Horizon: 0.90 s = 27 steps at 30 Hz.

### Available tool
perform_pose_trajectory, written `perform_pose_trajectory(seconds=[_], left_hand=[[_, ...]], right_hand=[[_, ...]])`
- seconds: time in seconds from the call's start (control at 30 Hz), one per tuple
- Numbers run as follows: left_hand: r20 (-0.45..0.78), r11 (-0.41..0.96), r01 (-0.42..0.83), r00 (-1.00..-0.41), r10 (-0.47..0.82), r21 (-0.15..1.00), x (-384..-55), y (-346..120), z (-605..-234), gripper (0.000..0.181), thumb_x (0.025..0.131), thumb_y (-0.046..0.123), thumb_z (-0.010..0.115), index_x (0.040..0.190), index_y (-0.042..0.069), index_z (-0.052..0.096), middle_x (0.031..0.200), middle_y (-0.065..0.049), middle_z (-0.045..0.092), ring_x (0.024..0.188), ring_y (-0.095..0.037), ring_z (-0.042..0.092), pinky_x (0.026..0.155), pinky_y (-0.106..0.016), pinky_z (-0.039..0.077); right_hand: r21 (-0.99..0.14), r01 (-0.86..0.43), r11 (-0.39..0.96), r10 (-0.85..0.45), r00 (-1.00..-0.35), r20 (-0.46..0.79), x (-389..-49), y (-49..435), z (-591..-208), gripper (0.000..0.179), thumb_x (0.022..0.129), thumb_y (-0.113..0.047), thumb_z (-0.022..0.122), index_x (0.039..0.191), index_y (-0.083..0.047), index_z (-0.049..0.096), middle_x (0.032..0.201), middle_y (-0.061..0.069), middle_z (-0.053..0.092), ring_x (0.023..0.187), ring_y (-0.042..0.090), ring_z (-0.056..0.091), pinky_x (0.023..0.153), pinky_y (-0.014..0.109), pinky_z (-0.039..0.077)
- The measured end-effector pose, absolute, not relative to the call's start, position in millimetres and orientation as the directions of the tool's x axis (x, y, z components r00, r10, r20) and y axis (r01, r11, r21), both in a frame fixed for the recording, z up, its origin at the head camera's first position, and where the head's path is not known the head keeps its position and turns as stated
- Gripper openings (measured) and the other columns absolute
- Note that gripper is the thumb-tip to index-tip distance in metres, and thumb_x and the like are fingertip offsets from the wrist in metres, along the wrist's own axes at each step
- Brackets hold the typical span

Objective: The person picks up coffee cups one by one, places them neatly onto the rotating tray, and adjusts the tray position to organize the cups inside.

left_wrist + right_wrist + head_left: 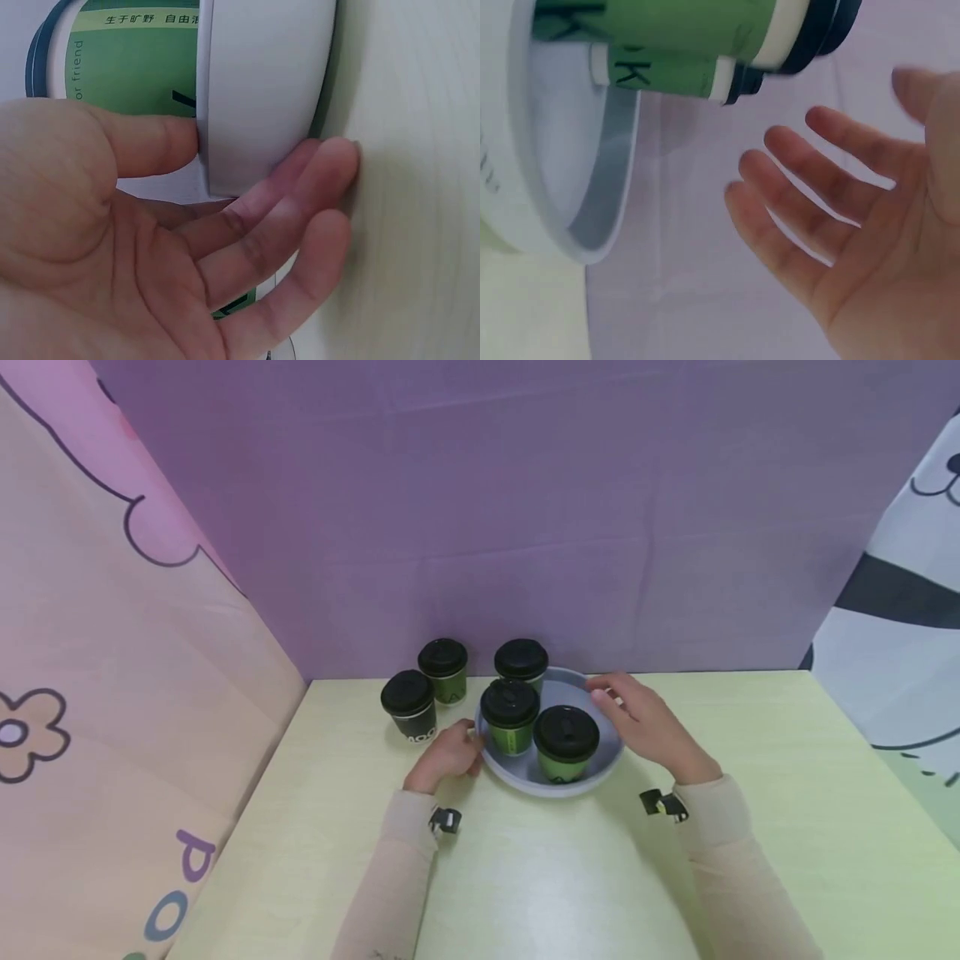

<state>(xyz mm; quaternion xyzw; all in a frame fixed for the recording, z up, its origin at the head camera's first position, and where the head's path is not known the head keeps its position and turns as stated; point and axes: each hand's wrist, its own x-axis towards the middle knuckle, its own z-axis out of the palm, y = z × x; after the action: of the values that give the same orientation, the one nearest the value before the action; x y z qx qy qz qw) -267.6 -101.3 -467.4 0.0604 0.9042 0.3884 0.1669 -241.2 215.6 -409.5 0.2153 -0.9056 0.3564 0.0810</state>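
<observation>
A round pale grey tray with a raised rim stands on the table. Two green paper cups with black lids, a left one and a front one, stand upright in it. Another lidded cup overlaps the back-left rim in the head view. My left hand grips the tray's left edge; its thumb lies at the rim and the fingers reach along the outer wall. Beside the right rim is my right hand, its fingers loosely spread and holding nothing in the right wrist view.
Left of the tray are two more lidded cups, a dark one and a green one behind it. The light wooden table ends at a purple cloth backdrop. Printed cloth hangs at the left.
</observation>
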Motion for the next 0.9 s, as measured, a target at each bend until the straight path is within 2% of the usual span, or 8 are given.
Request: perform_pose_trajectory(seconds=[0.27, 0.47, 0.67, 0.9], left_hand=[[-0.229, 0.672, -0.029, -0.95, 0.211, 0.74, -268, -100, -470, 0.05, 0.109, 0.028, 0.043, 0.15, 0.0, 0.044, 0.083, -0.009, 0.071, 0.07, -0.021, 0.068, 0.078, -0.034, 0.055], [-0.221, 0.652, -0.054, -0.959, 0.176, 0.756, -269, -99, -472, 0.049, 0.109, 0.03, 0.046, 0.147, 0.0, 0.049, 0.086, -0.009, 0.071, 0.067, -0.02, 0.068, 0.069, -0.029, 0.053], [-0.215, 0.642, -0.073, -0.966, 0.146, 0.764, -269, -98, -473, 0.046, 0.109, 0.029, 0.046, 0.144, 0.001, 0.052, 0.087, -0.01, 0.071, 0.065, -0.019, 0.067, 0.064, -0.027, 0.052], [-0.189, 0.674, -0.053, -0.973, 0.13, 0.736, -268, -97, -472, 0.046, 0.109, 0.033, 0.046, 0.141, 0.001, 0.056, 0.079, -0.009, 0.071, 0.061, -0.02, 0.066, 0.059, -0.026, 0.048]], right_hand=[[-0.558, -0.389, 0.733, -0.23, -0.914, 0.335, -253, 237, -426, 0.025, 0.106, -0.014, 0.051, 0.122, 0.001, 0.065, 0.113, 0.02, 0.068, 0.097, 0.035, 0.065, 0.084, 0.05, 0.051], [-0.557, -0.279, 0.782, -0.207, -0.96, 0.191, -258, 248, -436, 0.025, 0.105, -0.015, 0.053, 0.122, -0.002, 0.066, 0.108, 0.021, 0.07, 0.09, 0.032, 0.067, 0.077, 0.047, 0.052], [-0.547, -0.231, 0.805, -0.206, -0.973, 0.107, -263, 254, -449, 0.027, 0.104, -0.013, 0.052, 0.124, -0.002, 0.066, 0.108, 0.024, 0.07, 0.091, 0.035, 0.067, 0.076, 0.05, 0.052], [-0.575, -0.209, 0.791, -0.2, -0.977, 0.079, -269, 260, -466, 0.025, 0.103, -0.008, 0.051, 0.124, -0.004, 0.065, 0.094, 0.019, 0.069, 0.073, 0.023, 0.06, 0.064, 0.034, 0.045]])
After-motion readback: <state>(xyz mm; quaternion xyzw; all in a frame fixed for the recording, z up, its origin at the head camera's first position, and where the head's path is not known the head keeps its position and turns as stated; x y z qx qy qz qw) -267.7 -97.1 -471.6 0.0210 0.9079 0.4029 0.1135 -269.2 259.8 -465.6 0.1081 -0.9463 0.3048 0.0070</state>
